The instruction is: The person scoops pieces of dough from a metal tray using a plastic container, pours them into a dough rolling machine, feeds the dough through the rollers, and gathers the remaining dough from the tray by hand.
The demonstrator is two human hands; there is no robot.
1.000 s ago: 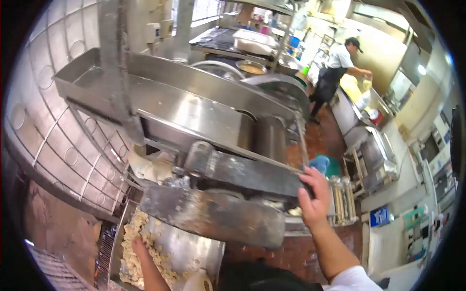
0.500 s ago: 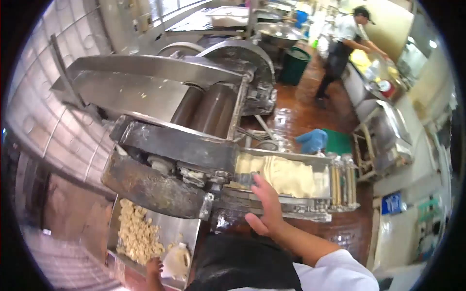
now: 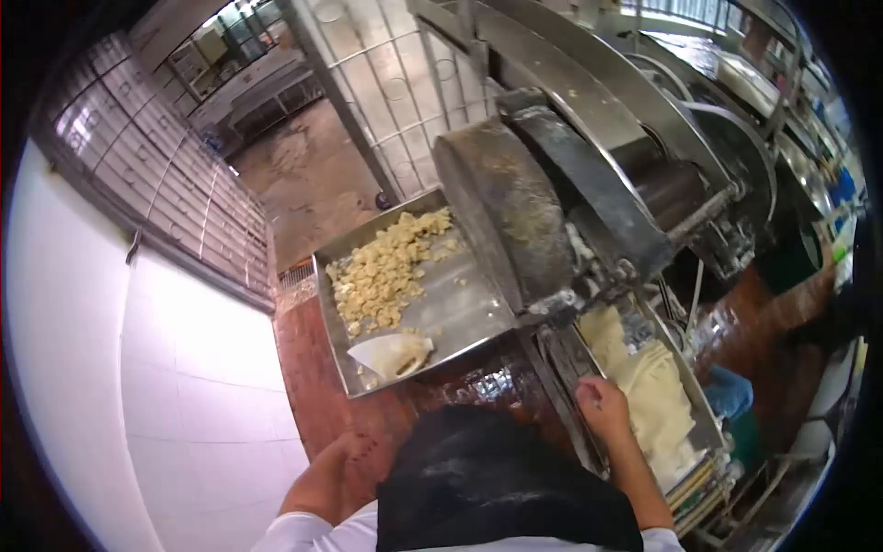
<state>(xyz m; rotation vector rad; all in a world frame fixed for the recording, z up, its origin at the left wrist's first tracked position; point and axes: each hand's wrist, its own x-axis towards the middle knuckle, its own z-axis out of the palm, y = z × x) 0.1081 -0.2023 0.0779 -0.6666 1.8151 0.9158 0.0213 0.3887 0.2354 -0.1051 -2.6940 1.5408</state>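
Ahead of the fingers of the left hand (image 3: 357,451), the dough pieces (image 3: 382,271) are pale yellow, the tray (image 3: 464,304) is silver grey and the scoop (image 3: 384,354) is white with a yellowish part. Beside the fingers of the right hand (image 3: 603,408), the dough sheet (image 3: 655,396) has a cream colour, and farther to their right the bundle (image 3: 729,393) is blue. Between the fingers of both hands, the apron (image 3: 501,488) is black with paler streaks.

Left hand (image 3: 357,449) beside black apron (image 3: 487,488), right hand (image 3: 607,410) near pale sheet (image 3: 660,391) (in folds), white scoop (image 3: 386,354) in metal tray (image 3: 460,317)
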